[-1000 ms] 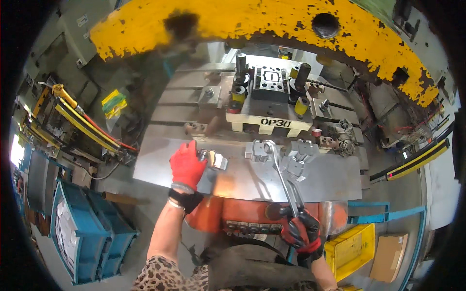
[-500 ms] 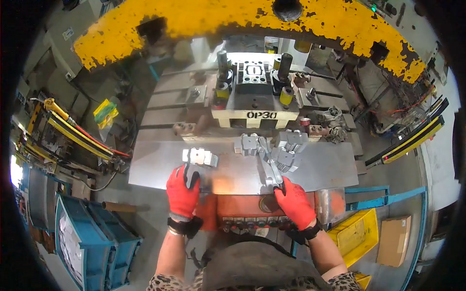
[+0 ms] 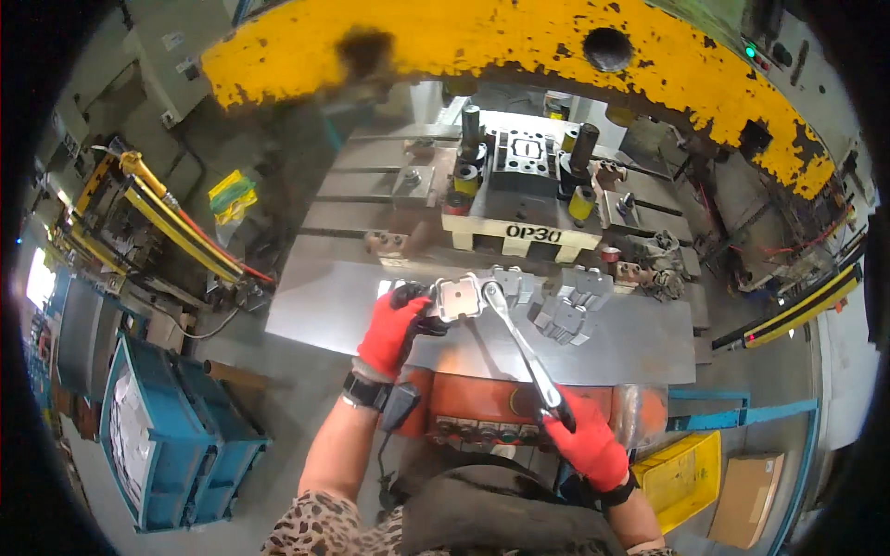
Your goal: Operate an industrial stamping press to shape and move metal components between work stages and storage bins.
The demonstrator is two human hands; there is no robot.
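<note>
My left hand (image 3: 397, 324), in a red glove with dark fingertips, grips a small squarish stamped metal part (image 3: 458, 298) by its left side, raised over the metal plate. My right hand (image 3: 586, 437), also red-gloved, is wrapped round the handle end of a long silver tool shaped like a ratchet wrench (image 3: 524, 347). Its round head is just right of the held part; I cannot tell whether they touch. Several similar metal parts (image 3: 567, 315) sit in small groups on the plate (image 3: 630, 347) beyond the tool.
Behind the plate a press die (image 3: 519, 199) with upright posts stands on the slotted bed. A chipped yellow press beam (image 3: 501, 37) spans above. An orange control box (image 3: 482, 398) lies at the plate's front edge. Blue bins (image 3: 176, 435) stand left, a yellow tray (image 3: 681, 473) right.
My left hand has lifted a metal part off the plate's left side and moved right. The tool's head has swung up beside it, my right hand moving lower. The whole view has shifted slightly.
</note>
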